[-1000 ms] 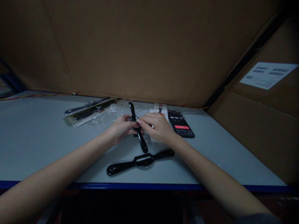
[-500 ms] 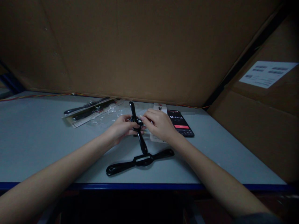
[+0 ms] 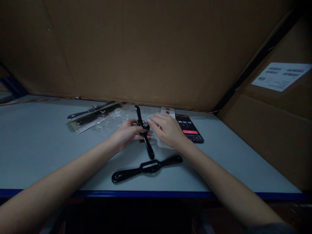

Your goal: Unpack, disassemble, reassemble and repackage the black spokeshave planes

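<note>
A black metal spokeshave [image 3: 149,147] is held up over the table, its two handles running nearly upright in view. My left hand [image 3: 128,133] is closed around its middle, thumb on the near side. At the same middle part, my right hand [image 3: 168,130] is closed, thumb and forefinger pinching at a small shiny knob [image 3: 144,123], which the fingers partly hide. Below both hands a second black spokeshave body [image 3: 148,167] lies flat on the table, with an open slot in its centre.
Packaged spokeshaves [image 3: 94,115] in clear plastic and card lie at the back left. Behind my right hand is a printed card [image 3: 164,143], beside a phone [image 3: 188,128] showing a running timer. Cardboard walls [image 3: 136,55] enclose the grey table [image 3: 48,146] at back and right.
My right fingertips have shifted slightly at the knob while my left hand keeps its hold. The phone timer has advanced a second, and the whole view has shifted a little.
</note>
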The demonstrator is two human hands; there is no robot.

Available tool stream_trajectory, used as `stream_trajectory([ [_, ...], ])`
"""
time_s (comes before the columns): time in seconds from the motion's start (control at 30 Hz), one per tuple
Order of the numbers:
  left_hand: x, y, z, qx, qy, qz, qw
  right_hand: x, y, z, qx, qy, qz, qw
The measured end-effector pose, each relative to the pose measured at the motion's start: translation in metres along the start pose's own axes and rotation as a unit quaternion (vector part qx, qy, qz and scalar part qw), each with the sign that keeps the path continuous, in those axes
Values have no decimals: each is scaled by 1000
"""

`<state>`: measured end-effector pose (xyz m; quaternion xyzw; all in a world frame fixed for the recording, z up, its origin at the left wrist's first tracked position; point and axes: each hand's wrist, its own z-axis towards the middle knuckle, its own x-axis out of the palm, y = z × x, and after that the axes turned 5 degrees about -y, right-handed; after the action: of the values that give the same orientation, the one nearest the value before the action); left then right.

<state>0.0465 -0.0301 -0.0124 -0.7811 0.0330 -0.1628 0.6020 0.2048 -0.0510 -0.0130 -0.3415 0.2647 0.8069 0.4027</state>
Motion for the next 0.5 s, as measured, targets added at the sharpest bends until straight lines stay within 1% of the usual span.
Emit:
stream_trajectory([
  [0.1,0,0,0,0,-2,-9,1000,2,1,0,13,-1,27,1000],
  [0.27,-1,1,2,11,-7,-19,1000,4,1,1,-7,31,113,993],
  [0.33,-2,2,2,11,-2,-20,1000,3,2,1,-7,31,105,994],
  [0.5,-2,1,2,3,7,-26,1000,-2,1,1,-5,13,9,1000],
])
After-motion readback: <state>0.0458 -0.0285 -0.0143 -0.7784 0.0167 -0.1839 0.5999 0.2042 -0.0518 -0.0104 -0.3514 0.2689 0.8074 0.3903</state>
